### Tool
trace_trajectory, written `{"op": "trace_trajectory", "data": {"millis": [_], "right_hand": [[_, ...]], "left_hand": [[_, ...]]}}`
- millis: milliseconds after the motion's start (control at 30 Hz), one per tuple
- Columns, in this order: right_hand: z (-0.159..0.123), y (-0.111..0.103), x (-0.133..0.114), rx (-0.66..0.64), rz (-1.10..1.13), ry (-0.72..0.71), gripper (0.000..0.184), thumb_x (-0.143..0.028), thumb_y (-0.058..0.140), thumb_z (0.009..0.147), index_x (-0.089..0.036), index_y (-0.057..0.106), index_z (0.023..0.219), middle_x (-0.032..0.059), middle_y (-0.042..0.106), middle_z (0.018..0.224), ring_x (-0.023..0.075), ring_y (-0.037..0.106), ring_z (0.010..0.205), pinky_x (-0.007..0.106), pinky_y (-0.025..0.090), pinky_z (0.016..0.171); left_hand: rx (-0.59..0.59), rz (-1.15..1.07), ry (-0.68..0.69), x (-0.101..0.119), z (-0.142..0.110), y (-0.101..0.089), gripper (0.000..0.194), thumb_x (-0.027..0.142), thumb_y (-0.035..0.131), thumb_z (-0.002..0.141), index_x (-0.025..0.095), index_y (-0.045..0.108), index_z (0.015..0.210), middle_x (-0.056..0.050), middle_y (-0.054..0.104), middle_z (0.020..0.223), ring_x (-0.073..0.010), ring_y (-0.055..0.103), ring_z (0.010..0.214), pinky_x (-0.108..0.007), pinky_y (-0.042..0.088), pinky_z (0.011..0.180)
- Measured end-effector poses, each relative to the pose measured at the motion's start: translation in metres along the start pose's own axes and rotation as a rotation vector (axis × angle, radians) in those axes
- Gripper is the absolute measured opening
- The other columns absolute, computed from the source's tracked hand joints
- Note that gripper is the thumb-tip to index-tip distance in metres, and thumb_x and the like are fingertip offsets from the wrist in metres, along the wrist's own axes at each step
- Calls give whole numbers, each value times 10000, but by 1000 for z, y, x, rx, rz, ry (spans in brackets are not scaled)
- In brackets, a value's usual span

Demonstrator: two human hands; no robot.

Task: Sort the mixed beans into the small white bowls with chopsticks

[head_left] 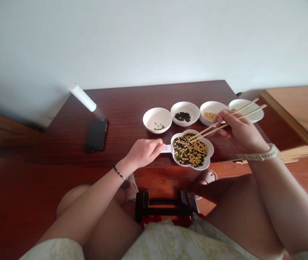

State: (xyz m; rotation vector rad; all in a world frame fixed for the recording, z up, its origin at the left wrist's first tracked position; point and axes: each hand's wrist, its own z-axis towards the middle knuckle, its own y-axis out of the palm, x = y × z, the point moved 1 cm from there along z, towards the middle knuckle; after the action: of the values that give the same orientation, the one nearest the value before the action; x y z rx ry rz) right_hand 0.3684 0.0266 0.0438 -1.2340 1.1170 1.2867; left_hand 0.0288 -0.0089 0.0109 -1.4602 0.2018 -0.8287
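Observation:
My left hand (146, 151) is closed on the handle of a white, flower-shaped bowl (211, 148) at the table's front edge. Mixed yellow, black and green beans (190, 151) fill it. Chopsticks (232, 121) are gripped in my right hand (236, 130), their tips down among the beans; whether a bean is between the tips I cannot tell. Behind stand round white bowls in a row: one with a few green beans (158, 126), one with black beans (182, 116), one with yellow beans (209, 116). The rightmost bowl (257, 116) is partly hidden by my right hand and the chopsticks.
A black phone (96, 135) lies on the dark wooden table (124, 104) at the left, with a white cylinder (82, 97) behind it. At the right is a lighter wooden cabinet (297, 112). A dark stool frame (166, 206) shows between my legs.

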Motion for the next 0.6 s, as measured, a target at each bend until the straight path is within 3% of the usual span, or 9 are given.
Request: {"op": "trace_trajectory", "data": {"millis": [233, 367, 500, 600], "right_hand": [[1, -12, -9, 97, 145, -5, 276, -347, 677, 988, -181, 628, 773, 34, 545, 774, 69, 412, 515, 223, 245, 405], [8, -39, -12, 236, 243, -112, 227, -213, 674, 958, -165, 614, 745, 37, 530, 730, 71, 439, 504, 205, 224, 392], [15, -69, -4, 471, 288, -149, 238, -182, 729, 904, -152, 603, 703, 41, 569, 730, 62, 463, 490, 170, 241, 380], [15, -73, 0, 479, 270, -143, 225, -193, 726, 895, -147, 595, 718, 33, 571, 706, 60, 451, 472, 158, 235, 371]], "left_hand": [[18, 9, -4, 2, -1, 0, 420, 410, 318, 1121, 216, 602, 881, -13, 693, 762, -184, 659, 685, -292, 364, 632], [23, 7, -2, 3, -1, -1, 422, 407, 314, 1122, 214, 597, 876, -15, 690, 761, -181, 647, 675, -291, 362, 634], [25, 4, -5, 2, -1, 0, 407, 405, 328, 1121, 216, 593, 876, -10, 690, 759, -180, 643, 665, -294, 357, 634], [25, 11, -9, 1, -1, 1, 387, 394, 337, 1119, 219, 595, 890, -11, 696, 765, -185, 652, 676, -297, 362, 641]]}}
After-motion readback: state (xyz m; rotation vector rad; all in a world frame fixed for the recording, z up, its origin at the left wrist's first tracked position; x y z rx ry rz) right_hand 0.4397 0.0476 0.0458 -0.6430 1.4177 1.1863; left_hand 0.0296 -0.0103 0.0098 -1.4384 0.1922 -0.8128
